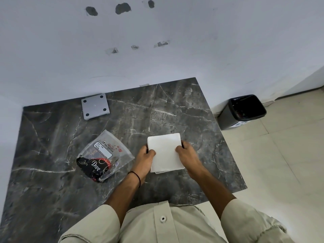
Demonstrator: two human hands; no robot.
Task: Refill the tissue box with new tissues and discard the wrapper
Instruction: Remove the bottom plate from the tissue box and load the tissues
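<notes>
On the dark marble table (52, 130), dead centre, both hands are on the stack of tissues (164, 151). The left hand (146, 157) clamps the stack's left edge, thumb on top and fingers curled under or against the side; the right hand (186, 153) mirrors it on the right edge, fingers pinched narrow around the paper. A pale sliver peeks out beneath the stack's near edge, which could be the tissue box base, though I cannot tell for sure.

This stack should be feather-light, soft and floppy: loose folded sheets with nothing binding them. Grip it from 2 opposite sides with even pressure, as now, and it keeps its square; squeeze 1 corner only and the sheets will likely fan or slide.

Off to the left lies the wrapper (105, 155), clear crinkly plastic with a black and red printed end, emptied and lying flat. Weightless, slippery stuff, best scrunched into a fist before carrying.

Near the back wall (175, 50), a grey square plate with 4 dark pads (95, 106) rests on the table, possibly the box's cover or base turned over.

Polished stone underneath, so paper will skate easily. Beyond the table's right edge, on the pale tiled floor (289, 163), stands a black-lined bin (243, 110), open-topped, well apart from the wrapper.
</notes>
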